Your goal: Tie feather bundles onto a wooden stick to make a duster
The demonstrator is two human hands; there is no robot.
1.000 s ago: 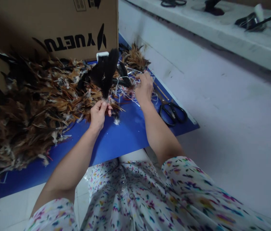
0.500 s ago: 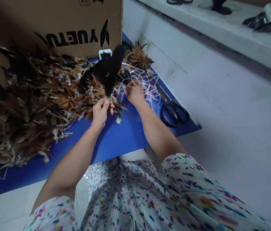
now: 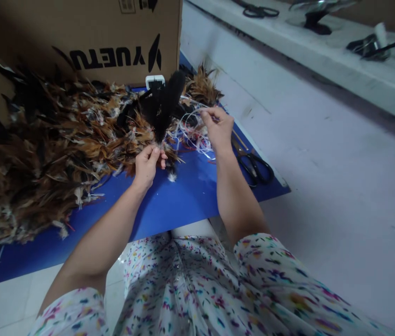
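Note:
Black feathers (image 3: pixel 162 107) stand upright in a small bunch, their pale base pinched between the thumb and finger of my left hand (image 3: pixel 146 164). My right hand (image 3: pixel 220 128) is raised over the right of the table, thumb and fingertips closed on a thin white ribbon (image 3: pixel 192 113). That ribbon loops down to a tangle of white and reddish ribbons (image 3: pixel 199 142) on the blue tabletop (image 3: pixel 172 203). A pair of black-handled scissors (image 3: pixel 255 167) lies just right of my right forearm. One small dark feather with a white fluffy base (image 3: pixel 172 176) rests below my left hand.
A wide heap of brown feather bunches (image 3: pixel 60 140) covers the table's left side. Behind it stands a cardboard box (image 3: pixel 95 28). Another brown feather bunch (image 3: pixel 202 86) sits at the back right by the wall (image 3: pixel 323 163). A ledge (image 3: pixel 288 32) above holds another pair of scissors (image 3: pixel 260 11).
My right hand has lifted from the ribbon tangle and moved right and slightly up, drawing out a white ribbon. My left hand keeps its hold on the black feathers. The view has shifted slightly.

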